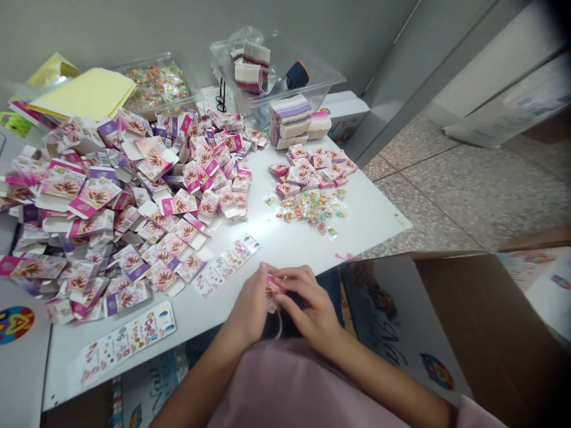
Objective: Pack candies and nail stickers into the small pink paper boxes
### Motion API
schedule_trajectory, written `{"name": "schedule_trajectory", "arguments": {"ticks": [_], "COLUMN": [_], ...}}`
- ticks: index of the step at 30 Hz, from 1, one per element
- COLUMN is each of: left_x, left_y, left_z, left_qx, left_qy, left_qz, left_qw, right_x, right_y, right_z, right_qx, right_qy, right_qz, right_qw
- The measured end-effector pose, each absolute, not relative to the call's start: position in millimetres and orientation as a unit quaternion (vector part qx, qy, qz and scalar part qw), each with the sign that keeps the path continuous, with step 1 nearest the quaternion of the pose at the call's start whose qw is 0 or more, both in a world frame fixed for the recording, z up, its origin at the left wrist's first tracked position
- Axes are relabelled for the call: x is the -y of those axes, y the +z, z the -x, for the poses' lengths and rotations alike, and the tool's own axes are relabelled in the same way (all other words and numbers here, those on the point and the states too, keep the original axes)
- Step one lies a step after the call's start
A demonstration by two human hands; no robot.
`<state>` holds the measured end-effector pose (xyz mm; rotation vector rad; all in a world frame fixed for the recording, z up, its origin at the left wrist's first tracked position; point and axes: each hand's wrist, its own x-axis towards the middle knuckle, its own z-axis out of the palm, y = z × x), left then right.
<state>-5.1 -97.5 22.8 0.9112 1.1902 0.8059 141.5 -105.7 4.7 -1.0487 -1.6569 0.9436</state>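
We have both hands at the near edge of the bench (285, 238), working one small pink box (270, 291) between them. Our left hand (250, 309) pinches the box from the left, its grip closed on it; our right hand (307, 303) presses fingertips onto its top and right side, also holding it. The box sits above our lap, just off the bench edge. A heap of flat box blanks (125, 202) lies to the left, sticker strips (225, 264) just ahead, loose sweets (312, 208) and finished boxes (312, 169) farther off. Held over the edge like this, we judge a slipped pinch would drop the box into our lap or to the floor; pressing hard could crease its thin flap.
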Motion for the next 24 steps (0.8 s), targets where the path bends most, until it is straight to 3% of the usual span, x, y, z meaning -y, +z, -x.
{"name": "schedule_trajectory", "arguments": {"ticks": [9, 14, 16, 20, 24], "left_x": [100.8, 103.3, 105.8, 113.9, 119.5], "left_y": [23.2, 16.6, 14.4, 3.6, -17.4], "left_z": [0.7, 7.8, 13.0, 30.6, 55.1], "left_qx": [-0.521, -0.554, -0.576, -0.628, -0.652], "left_qy": [0.412, 0.413, 0.402, 0.428, 0.397], "left_qz": [-0.371, -0.365, -0.399, -0.501, -0.630], "left_qw": [0.648, 0.624, 0.589, 0.414, 0.144], "right_x": [108.0, 91.5, 71.4, 11.2, -19.9], "right_y": [3.4, 6.6, 3.0, -10.5, -22.4], "right_z": [-121.4, -125.5, -135.9, -171.2, -186.8], "right_qx": [0.593, 0.628, 0.587, 0.502, 0.574], "right_qy": [0.383, 0.460, 0.482, 0.403, 0.263], "right_qz": [0.466, 0.431, 0.453, 0.514, 0.542], "right_qw": [0.533, 0.456, 0.466, 0.567, 0.555]}}
